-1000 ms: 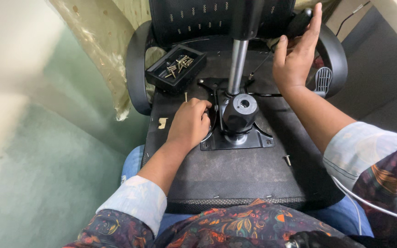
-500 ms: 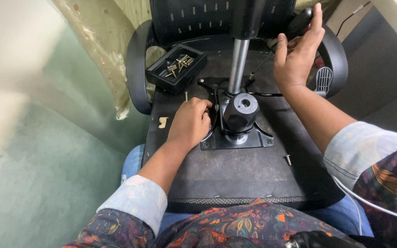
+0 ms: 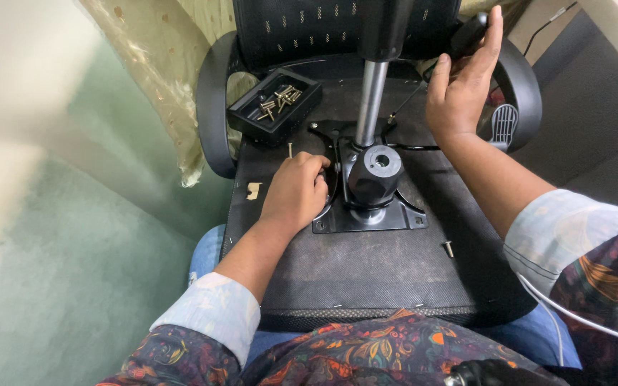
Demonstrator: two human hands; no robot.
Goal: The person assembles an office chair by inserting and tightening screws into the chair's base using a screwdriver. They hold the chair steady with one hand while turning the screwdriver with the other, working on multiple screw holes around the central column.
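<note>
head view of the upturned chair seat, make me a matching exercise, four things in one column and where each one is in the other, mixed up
Things:
1. left hand
2. right hand
3. black tray of screws
4. loose screw

Places:
A. lying alone on the seat underside, right of the metal plate
B. raised open by the right armrest
C. top left corner of the seat, beside the left armrest
D. closed at the plate's left edge

Pairs: 1-D, 2-B, 3-C, 4-A
</note>
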